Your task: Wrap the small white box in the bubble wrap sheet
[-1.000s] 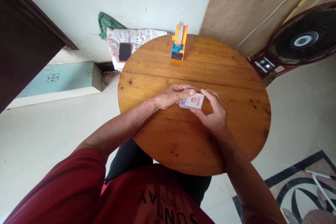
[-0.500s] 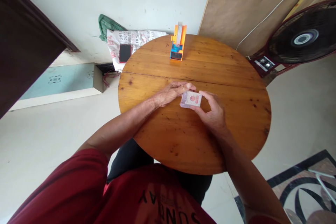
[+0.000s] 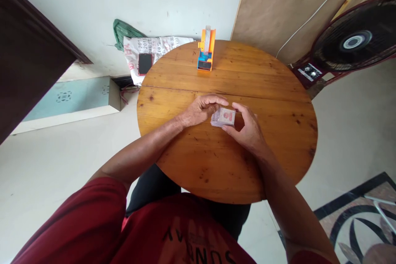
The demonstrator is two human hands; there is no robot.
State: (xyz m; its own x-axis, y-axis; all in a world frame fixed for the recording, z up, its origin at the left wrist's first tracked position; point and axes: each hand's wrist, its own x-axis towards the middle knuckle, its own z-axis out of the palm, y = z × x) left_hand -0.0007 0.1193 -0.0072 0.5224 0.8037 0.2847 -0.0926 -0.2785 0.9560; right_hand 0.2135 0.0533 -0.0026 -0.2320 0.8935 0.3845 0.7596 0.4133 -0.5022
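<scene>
A small box [image 3: 228, 116] with a white top, red print and a pale purplish, shiny side is over the middle of the round wooden table [image 3: 198, 152]. My right hand [image 3: 247, 130] curves around its right end, thumb at the near edge and index finger by the far right corner. At the far left corner is my left hand [image 3: 201, 109], its thumb close to or touching the box and its fingers stretched out beyond it, apart. Whether the box rests on the tabletop I cannot tell.
An orange and blue tape dispenser [image 3: 206, 49] stands near the table's far edge. Beyond the left rim, a black phone [image 3: 145, 64] lies on a printed white sheet [image 3: 131, 55] beside a green bag [image 3: 123, 33]. To the right is a large fan [image 3: 355, 39].
My left thumb has drawn down and away from the fingers, which arch more. The right index finger has lifted slightly at the box's far corner. The view has shifted a little.
</scene>
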